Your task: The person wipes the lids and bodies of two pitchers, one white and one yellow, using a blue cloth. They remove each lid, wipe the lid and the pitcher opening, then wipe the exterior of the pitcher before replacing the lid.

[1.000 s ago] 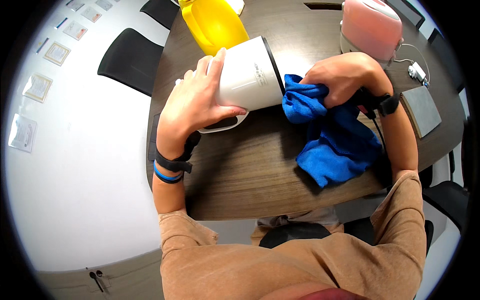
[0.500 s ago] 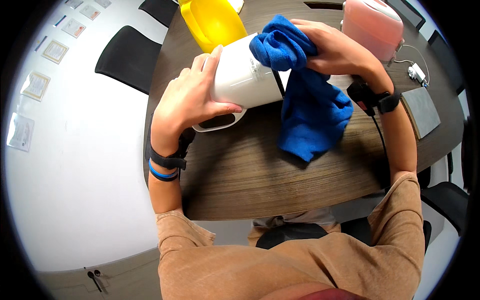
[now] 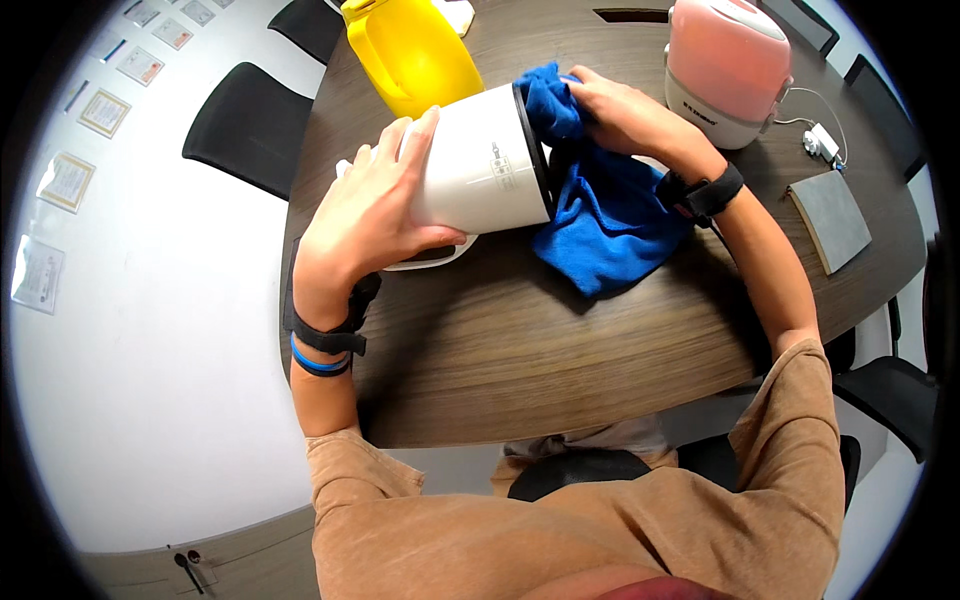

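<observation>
A white kettle with a looped handle lies tilted on its side over the table, its black-rimmed end facing right. My left hand is spread around its left part, thumb below and fingers on top. In my right hand a blue cloth is bunched, and its upper part presses against the black-rimmed end. The loose part of the cloth drapes down onto the tabletop. Part of the handle is hidden behind my left hand.
Behind the kettle stands a yellow jug-like container. A pink and white appliance sits at the far right, near a white plug and cord and a grey notebook. Black chairs surround the wooden table.
My right hand has moved the cloth off the kettle's white side to its black-rimmed end, which now shows. The kettle is turned slightly and the cloth hangs a little further left.
</observation>
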A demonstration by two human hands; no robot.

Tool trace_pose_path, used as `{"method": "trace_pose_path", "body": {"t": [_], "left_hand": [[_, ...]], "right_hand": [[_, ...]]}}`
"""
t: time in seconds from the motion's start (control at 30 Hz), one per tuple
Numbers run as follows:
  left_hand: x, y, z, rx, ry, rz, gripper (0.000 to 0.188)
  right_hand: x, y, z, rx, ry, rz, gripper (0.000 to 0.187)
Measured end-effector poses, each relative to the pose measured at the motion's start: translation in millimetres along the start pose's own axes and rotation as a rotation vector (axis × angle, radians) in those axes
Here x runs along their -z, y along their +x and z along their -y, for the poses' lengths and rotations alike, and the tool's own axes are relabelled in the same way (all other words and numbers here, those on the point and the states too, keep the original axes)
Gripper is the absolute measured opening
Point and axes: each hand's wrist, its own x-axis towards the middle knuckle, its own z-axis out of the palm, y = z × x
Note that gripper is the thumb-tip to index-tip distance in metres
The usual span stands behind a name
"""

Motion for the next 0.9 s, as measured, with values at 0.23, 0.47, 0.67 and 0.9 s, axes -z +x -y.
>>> {"method": "trace_pose_path", "body": {"t": [0.23,0.47,0.67,0.9], "left_hand": [[-2.4,1.2,5.5,-0.066,-0.029,-0.031,0.120],[-16.5,-3.9,19.3,-0.119,-0.077,-0.099,0.114],[-30.3,5.1,45.3,-0.180,-0.257,-0.050,0.127],[-33.4,10.6,63.5,-0.204,-0.340,-0.017,0.133]], "right_hand": [[-25.6,-7.4,1.4,-0.061,-0.197,0.289,0.065],[-16.5,-11.4,8.9,0.003,-0.266,0.434,0.073],[-17.9,-27.6,-12.7,0.234,-0.315,0.384,0.063],[-9.2,-44.3,5.5,0.335,-0.377,0.397,0.057]]}}
